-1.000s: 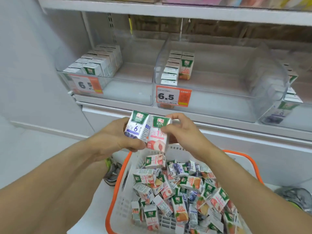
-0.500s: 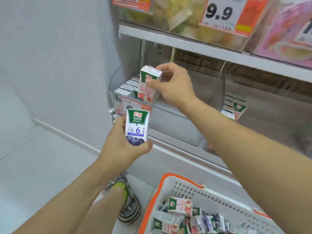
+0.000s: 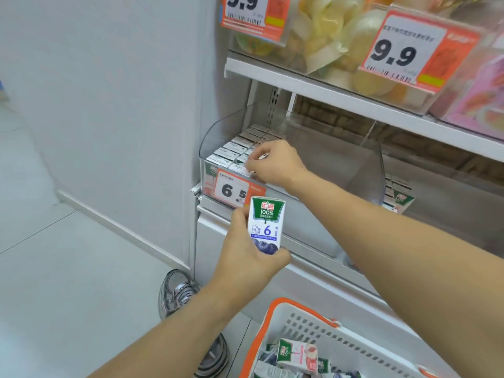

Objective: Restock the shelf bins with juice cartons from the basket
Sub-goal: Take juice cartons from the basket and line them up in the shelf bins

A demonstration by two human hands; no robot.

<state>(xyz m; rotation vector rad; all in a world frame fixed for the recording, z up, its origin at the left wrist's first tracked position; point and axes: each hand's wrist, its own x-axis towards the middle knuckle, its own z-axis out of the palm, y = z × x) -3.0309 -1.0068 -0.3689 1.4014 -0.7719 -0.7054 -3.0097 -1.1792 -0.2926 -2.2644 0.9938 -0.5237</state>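
This is a shop aisle. White metal shelves [image 3: 354, 96] carry clear plastic bins [image 3: 327, 170] of packaged goods, each fronted by an orange-and-white price tag [image 3: 231, 190] reading 6.5 or 9.9 with a barcode, and an orange-rimmed shopping basket [image 3: 300, 323] of juice cartons [image 3: 298, 356] stands on the floor below.

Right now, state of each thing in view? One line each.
Left hand: shut on blueberry carton, upright, held below the bin.
Right hand: inside left bin, fingers on the front-row carton tops; grip unclear.
Left bin: left part holds rows of cartons, right part bare.
Basket: on the floor, cartons left inside.
Peach carton: in the basket, tilted.
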